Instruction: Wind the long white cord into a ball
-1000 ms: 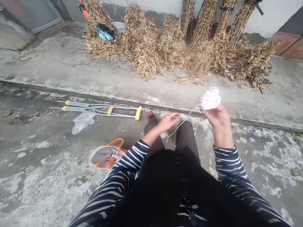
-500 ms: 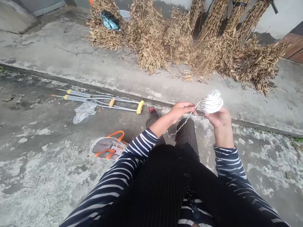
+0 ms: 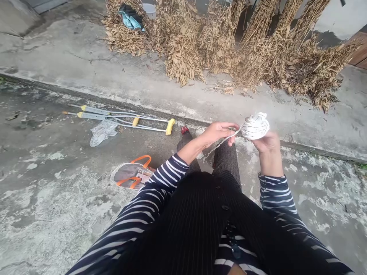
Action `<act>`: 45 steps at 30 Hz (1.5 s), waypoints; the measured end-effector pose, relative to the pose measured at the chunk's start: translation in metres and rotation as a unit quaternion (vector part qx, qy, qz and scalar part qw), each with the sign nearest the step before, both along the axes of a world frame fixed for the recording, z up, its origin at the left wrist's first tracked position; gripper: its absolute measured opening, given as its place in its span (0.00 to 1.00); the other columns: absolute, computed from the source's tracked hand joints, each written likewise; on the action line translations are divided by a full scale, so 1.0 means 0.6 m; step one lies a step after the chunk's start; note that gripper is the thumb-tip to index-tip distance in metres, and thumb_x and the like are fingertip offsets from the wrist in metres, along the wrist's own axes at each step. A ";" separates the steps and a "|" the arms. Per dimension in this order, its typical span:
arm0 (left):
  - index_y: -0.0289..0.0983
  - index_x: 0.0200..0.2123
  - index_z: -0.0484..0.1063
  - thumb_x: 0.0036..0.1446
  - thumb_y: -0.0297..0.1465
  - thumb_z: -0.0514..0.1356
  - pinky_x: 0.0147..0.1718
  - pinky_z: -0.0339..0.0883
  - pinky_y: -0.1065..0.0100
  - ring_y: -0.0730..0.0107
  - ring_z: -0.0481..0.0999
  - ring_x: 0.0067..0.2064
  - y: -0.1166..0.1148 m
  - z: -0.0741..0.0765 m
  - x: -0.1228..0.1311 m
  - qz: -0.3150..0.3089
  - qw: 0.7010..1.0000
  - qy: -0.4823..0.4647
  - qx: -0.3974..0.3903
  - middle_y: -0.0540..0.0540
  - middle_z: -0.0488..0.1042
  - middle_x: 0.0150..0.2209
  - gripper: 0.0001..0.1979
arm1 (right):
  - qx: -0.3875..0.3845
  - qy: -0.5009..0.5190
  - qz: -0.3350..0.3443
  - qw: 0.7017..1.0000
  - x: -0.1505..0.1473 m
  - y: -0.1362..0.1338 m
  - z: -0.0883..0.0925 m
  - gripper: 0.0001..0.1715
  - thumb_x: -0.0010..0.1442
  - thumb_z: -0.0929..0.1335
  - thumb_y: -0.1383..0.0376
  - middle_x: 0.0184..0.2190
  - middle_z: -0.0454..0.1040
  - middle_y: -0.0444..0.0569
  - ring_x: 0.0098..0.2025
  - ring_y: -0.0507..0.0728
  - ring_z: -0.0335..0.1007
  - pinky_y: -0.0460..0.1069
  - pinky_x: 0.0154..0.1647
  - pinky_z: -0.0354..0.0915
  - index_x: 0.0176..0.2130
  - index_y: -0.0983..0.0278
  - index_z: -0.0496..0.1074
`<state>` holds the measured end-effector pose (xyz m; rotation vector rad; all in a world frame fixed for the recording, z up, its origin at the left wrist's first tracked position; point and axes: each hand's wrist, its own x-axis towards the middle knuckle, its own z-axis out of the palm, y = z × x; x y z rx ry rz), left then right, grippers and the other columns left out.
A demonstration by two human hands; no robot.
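A ball of white string [image 3: 254,126], with thin dark lines across it, sits in my right hand [image 3: 267,144]. The fingers of that hand curl under and behind the ball, partly hidden by it. From the ball's left side a loose strand [image 3: 215,146] runs across to my left hand [image 3: 220,133], whose thumb and fingers close around it. Below that hand the strand dangles towards my legs, where a small pale bunch of it shows beside my left wrist. Both hands are raised in front of my knees.
Two crutches [image 3: 123,119] with yellow pads lie on the concrete by a low step [image 3: 94,100]. Beside them is a clear plastic bag [image 3: 103,133]. An orange-handled bag [image 3: 123,175] stands at my left. Dried plant bundles [image 3: 186,53] lean against the wall.
My left hand has shifted slightly left and its fingers have lowered along the strand. The ball has turned a little in my right hand. The view has tilted slightly downward.
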<state>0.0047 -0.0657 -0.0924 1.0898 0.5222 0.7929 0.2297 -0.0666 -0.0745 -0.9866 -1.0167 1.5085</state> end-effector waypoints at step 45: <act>0.32 0.40 0.76 0.54 0.42 0.71 0.46 0.68 0.60 0.68 0.77 0.29 -0.009 -0.052 -0.006 0.030 0.992 -0.082 -0.085 0.52 0.70 0.18 0.20 | 0.233 -0.248 -0.112 0.933 -0.097 0.012 -0.005 0.26 0.47 0.75 0.68 0.39 0.74 0.45 0.37 0.53 0.70 0.49 0.38 0.71 0.46 0.62 0.69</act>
